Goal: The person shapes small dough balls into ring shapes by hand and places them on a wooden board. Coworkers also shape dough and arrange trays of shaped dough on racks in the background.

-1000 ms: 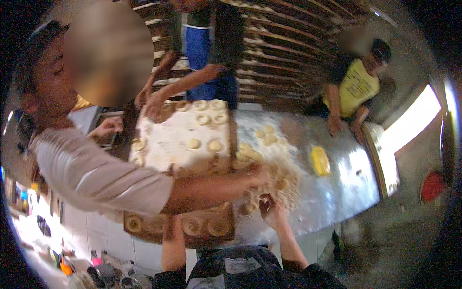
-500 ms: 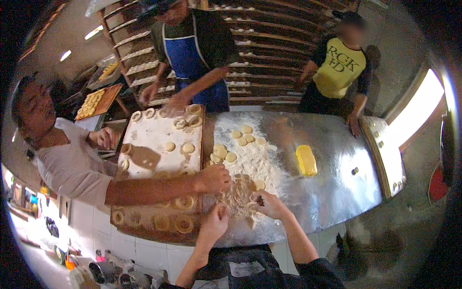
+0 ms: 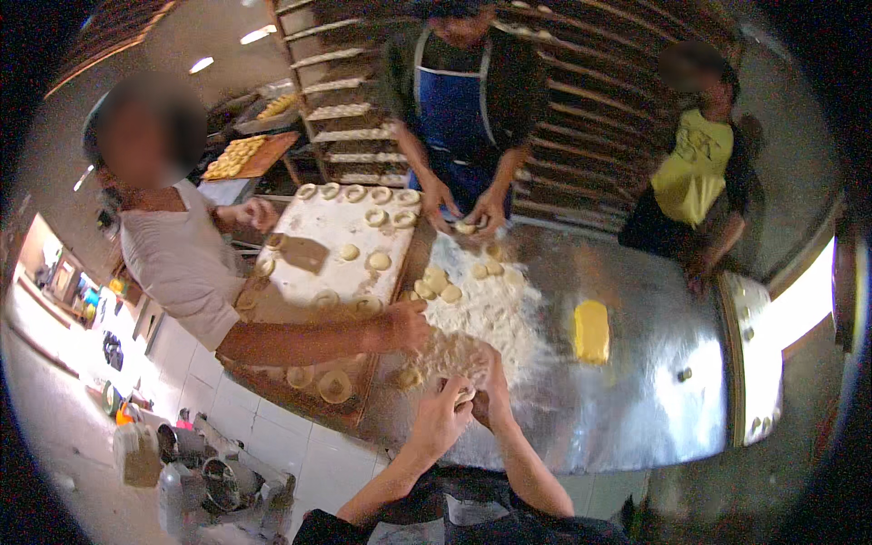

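Note:
Close together above the near edge of the metal table [image 3: 554, 409], my left hand [image 3: 440, 422] and my right hand [image 3: 493, 395] are closed around a small piece of pale dough [image 3: 465, 396]. Fingers cover most of the dough. Just beyond them spreads a heap of white flour [image 3: 495, 309], partly in shadow. Several flattened dough rounds [image 3: 436, 284] lie in the flour. Another dough piece [image 3: 411, 377] rests left of my hands.
A floured board [image 3: 295, 232] with several dough rings [image 3: 376, 218] adjoins the table's left side. One co-worker's arm [image 3: 309, 341] reaches across it. Opposite, an aproned co-worker handles dough [image 3: 466, 227]. A yellow block [image 3: 592, 332] sits right; another person stands at the far right.
My hands have come together, the right one bringing its dough ring to the left. The aproned co-worker's hands have moved from the board to dough at the table's far edge. The view has shifted.

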`<act>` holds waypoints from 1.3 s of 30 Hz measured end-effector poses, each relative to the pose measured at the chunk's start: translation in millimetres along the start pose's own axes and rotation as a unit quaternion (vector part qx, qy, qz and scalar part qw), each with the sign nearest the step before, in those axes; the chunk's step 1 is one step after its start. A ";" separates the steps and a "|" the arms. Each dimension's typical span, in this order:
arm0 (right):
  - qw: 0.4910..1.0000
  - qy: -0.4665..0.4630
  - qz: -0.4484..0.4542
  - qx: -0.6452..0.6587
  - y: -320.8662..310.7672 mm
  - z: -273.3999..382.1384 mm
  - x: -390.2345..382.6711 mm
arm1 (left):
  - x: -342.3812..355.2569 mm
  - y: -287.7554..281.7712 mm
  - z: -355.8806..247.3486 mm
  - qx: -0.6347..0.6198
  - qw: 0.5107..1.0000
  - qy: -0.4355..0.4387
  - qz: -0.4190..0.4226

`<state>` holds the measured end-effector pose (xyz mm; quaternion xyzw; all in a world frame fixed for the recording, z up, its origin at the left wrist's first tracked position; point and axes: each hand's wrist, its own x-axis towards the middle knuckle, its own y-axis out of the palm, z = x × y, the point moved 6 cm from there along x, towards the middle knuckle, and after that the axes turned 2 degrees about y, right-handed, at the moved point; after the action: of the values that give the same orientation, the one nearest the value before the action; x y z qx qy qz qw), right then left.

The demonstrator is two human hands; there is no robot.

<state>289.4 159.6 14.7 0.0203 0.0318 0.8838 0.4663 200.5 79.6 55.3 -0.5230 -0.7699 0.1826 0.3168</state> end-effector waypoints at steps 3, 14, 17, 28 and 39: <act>0.988 0.089 0.112 0.051 8.5 -8.1 -3.5 | -5.0 -8.5 0.0 0.064 0.987 0.012 -0.145; 0.974 0.043 0.120 0.189 38.2 3.4 9.2 | -13.3 2.3 48.1 -0.335 0.918 -0.194 -0.087; 0.960 0.042 0.110 0.256 61.1 10.6 13.2 | -7.8 -35.8 40.3 0.009 0.986 -0.078 -0.145; 0.945 -0.161 0.281 -0.053 200.9 5.4 67.1 | -24.0 -149.9 120.0 -0.126 0.944 -0.164 -0.257; 0.884 -0.212 0.309 -0.281 333.1 -30.2 94.8 | -50.9 -243.6 197.1 -0.038 0.947 -0.197 -0.251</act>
<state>-40.1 49.1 10.3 0.0846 -0.3252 0.9296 0.1515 -88.4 -51.5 45.1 -0.2777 -0.9299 0.1669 0.1741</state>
